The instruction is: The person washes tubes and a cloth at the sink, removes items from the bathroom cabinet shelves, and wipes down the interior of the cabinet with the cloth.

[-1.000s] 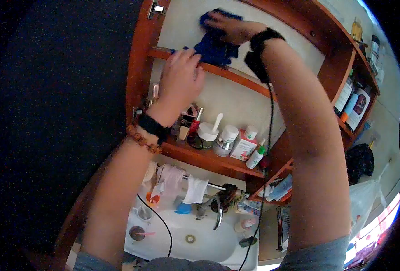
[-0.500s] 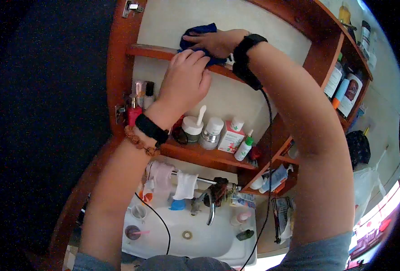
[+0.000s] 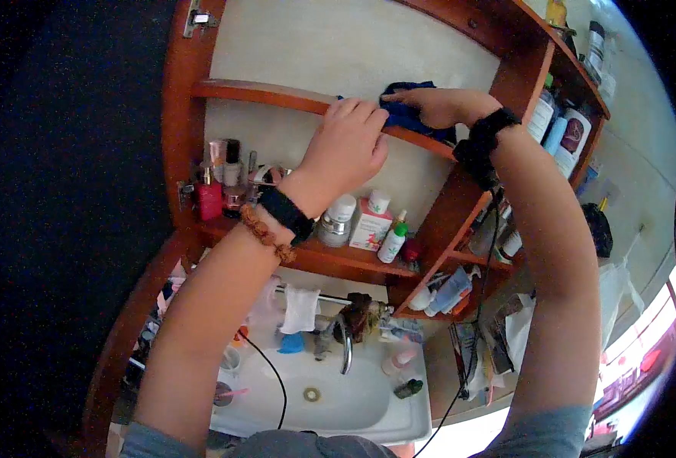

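Note:
A dark blue cloth (image 3: pixel 410 118) lies bunched over the upper shelf (image 3: pixel 269 95) of a wooden wall cabinet, toward its right end. My right hand (image 3: pixel 446 107) presses down on the cloth, fingers pointing left. Curled over the shelf's front edge, my left hand (image 3: pixel 347 149) grips there, with bits of blue cloth showing beside its fingers. Both wrists carry black bands. On the lower shelf below my hands stand a white-lidded jar (image 3: pixel 336 221), a red and white box (image 3: pixel 371 225), a green-capped bottle (image 3: pixel 393 243) and a red pump bottle (image 3: pixel 209 195).
Beneath the cabinet is a white sink (image 3: pixel 330 416) with a chrome tap (image 3: pixel 345 343). A white rag (image 3: pixel 300 309) hangs from a rail. Bottles (image 3: pixel 571 141) fill the right side compartments. A black cable (image 3: pixel 479 320) hangs from the right wrist.
Both hands have slid to the right along the upper shelf, with the blue cloth moving along. The view has shifted slightly too.

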Demonstrator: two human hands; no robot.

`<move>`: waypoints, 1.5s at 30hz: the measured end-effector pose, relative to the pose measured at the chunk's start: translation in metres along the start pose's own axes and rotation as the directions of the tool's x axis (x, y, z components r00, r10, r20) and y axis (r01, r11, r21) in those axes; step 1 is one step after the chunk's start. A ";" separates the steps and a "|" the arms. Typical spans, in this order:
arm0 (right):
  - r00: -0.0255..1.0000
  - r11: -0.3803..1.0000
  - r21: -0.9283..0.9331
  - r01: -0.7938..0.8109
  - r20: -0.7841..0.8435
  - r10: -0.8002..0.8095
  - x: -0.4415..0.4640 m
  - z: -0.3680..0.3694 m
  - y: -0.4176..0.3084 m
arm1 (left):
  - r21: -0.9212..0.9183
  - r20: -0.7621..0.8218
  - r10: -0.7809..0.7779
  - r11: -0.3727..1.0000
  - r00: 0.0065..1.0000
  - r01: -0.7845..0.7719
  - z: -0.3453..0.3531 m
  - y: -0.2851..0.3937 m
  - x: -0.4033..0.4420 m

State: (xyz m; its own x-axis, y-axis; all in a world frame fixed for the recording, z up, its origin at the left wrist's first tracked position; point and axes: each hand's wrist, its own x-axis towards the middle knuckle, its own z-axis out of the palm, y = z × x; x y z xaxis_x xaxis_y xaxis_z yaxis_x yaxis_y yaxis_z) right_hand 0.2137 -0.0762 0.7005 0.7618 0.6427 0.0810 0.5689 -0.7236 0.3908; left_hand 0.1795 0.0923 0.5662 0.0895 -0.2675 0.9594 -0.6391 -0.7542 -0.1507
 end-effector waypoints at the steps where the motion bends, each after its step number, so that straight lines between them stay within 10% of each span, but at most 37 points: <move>1: 0.996 0.997 -0.019 -0.077 0.046 0.078 -0.005 0.001 0.008 | -0.005 0.028 0.008 1.000 1.000 -0.008 0.003 0.005 0.004; 5: 0.902 0.901 -0.296 -0.318 0.200 0.384 -0.041 -0.002 0.046 | -0.046 0.082 0.052 0.998 0.995 -0.048 0.017 0.018 0.013; 8: 0.738 0.672 0.309 -0.673 0.212 0.641 -0.063 0.012 0.027 | -0.045 0.127 0.013 0.999 0.992 -0.008 0.016 0.030 0.015; 11: 0.752 0.458 0.646 -0.611 0.292 0.590 -0.065 0.013 0.016 | -0.021 0.082 -0.003 1.000 0.997 0.005 0.013 0.024 0.011; 18: 0.776 0.407 0.756 -0.513 0.207 0.596 -0.047 0.019 0.010 | -0.020 0.025 -0.072 0.997 0.997 0.072 -0.003 -0.018 0.001; 30: 0.998 0.896 0.440 -0.064 0.039 0.052 0.096 -0.022 -0.082 | 0.130 -0.247 -0.140 0.976 0.959 0.176 -0.046 -0.091 -0.047; 36: 0.988 0.744 0.653 -0.146 0.062 0.139 0.176 -0.027 -0.127 | -0.063 -0.208 -0.448 0.893 0.870 0.445 -0.067 -0.102 -0.081; 40: 0.990 0.952 0.271 0.142 -0.017 -0.143 0.209 -0.038 -0.154 | -0.157 -0.164 -0.557 0.830 0.815 0.535 -0.070 -0.109 -0.099; 45: 0.996 0.718 0.695 0.048 0.022 -0.088 0.228 -0.025 -0.182 | -0.197 -0.134 -0.613 0.786 0.779 0.585 -0.069 -0.106 -0.119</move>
State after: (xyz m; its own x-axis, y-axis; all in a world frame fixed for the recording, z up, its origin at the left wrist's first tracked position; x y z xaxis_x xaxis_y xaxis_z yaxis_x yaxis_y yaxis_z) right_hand 0.2763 0.2082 0.6712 0.7153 0.6984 0.0261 0.6604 -0.6631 -0.3525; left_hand 0.1844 0.2455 0.4848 0.3591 0.3344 0.8713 -0.6011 -0.6313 0.4900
